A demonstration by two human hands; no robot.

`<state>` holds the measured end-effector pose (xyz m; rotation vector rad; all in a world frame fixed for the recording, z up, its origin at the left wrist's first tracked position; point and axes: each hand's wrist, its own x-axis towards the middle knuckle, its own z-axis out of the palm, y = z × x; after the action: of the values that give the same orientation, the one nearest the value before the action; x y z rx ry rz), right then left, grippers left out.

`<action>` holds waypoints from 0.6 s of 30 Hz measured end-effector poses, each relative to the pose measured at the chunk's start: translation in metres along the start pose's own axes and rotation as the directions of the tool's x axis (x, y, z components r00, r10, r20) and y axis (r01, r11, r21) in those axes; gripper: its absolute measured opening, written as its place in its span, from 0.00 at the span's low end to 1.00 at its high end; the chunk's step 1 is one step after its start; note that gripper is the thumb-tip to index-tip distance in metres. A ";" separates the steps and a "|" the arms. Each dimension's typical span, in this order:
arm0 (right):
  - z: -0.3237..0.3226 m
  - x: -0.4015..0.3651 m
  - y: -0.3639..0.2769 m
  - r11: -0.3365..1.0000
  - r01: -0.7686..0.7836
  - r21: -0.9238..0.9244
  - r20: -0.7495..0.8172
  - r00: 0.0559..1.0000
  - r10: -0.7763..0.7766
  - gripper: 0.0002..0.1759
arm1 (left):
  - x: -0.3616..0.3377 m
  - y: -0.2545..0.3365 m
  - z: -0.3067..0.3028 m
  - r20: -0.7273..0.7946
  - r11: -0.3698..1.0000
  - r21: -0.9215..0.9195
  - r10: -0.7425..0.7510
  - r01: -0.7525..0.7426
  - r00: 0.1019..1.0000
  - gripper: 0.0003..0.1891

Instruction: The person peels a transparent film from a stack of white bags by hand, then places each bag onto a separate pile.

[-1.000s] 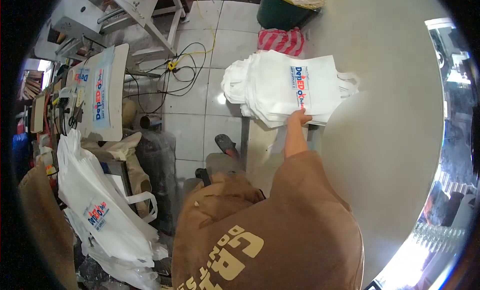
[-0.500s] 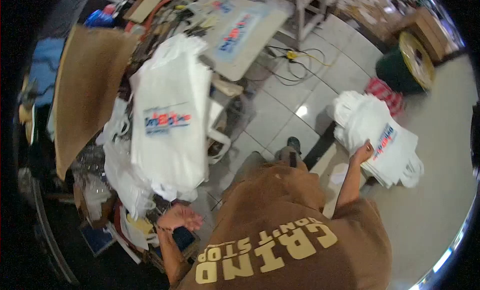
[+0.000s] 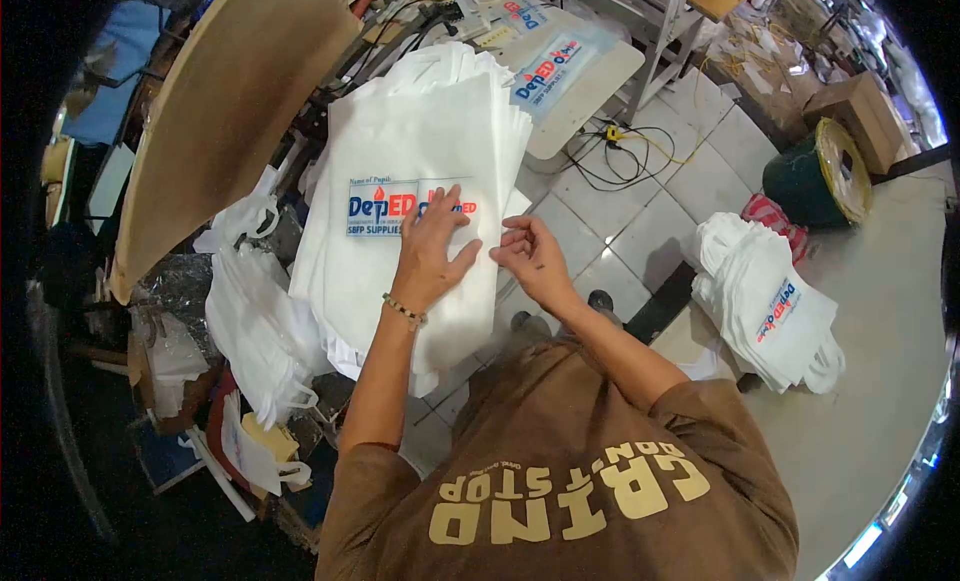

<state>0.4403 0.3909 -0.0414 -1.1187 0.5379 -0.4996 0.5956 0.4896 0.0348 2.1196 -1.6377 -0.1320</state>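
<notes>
A tall stack of white bags [image 3: 400,291] with a printed blue and red label stands in front of me. My left hand [image 3: 432,246], with a beaded bracelet at the wrist, lies on the top bag with its fingers spread, partly over the print. At the stack's right edge, my right hand [image 3: 530,256] has its fingers pinched together on the rim of the top bag. A second pile of printed white bags [image 3: 765,301] lies on the surface at the right.
A curved brown board [image 3: 225,121] stands at the upper left. Loose white bags [image 3: 260,331] hang left of the stack. Behind is a pale board [image 3: 590,91] with a printed label. Cables [image 3: 630,151] lie on the tiled floor. A green round container [image 3: 815,181] stands at the right.
My left hand has moved up onto the stack. My right hand has left the right-hand pile and come to the stack's right edge. The view has shifted and the stack looks closer.
</notes>
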 end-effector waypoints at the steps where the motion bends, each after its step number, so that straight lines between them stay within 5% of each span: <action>1: -0.003 -0.001 0.004 1.000 0.001 0.030 -0.031 1.000 0.000 0.29 | 0.000 -0.002 0.000 -0.020 0.999 0.001 0.039 -0.039 0.999 0.16; 9: 0.015 -0.012 -0.014 0.986 0.035 -0.162 -0.070 0.996 -0.047 0.26 | 0.005 -0.023 -0.006 -0.124 0.989 -0.036 0.140 -0.145 0.982 0.08; 11: 0.021 -0.013 -0.014 0.991 -0.034 0.132 -0.184 0.981 0.058 0.31 | 0.011 -0.028 -0.013 -0.128 0.973 -0.194 0.100 -0.124 0.987 0.07; 15: 0.031 -0.010 -0.025 0.981 -0.132 0.146 -0.260 0.951 0.166 0.34 | 0.023 -0.034 -0.028 -0.030 0.964 -0.264 -0.034 0.025 0.999 0.08; 17: 0.031 -0.009 -0.014 0.935 0.058 -0.350 -0.222 0.964 -0.143 0.35 | 0.031 -0.039 -0.033 -0.020 0.957 -0.280 -0.086 0.077 0.996 0.09; 18: 0.031 -0.009 -0.012 0.935 0.058 -0.349 -0.222 0.965 -0.143 0.35 | 0.035 -0.042 -0.035 -0.009 0.947 -0.296 -0.136 0.128 0.991 0.10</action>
<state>0.4512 0.4137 -0.0182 -1.4305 0.8064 -0.6562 0.6551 0.4753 0.0558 1.9878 -1.3618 -0.3629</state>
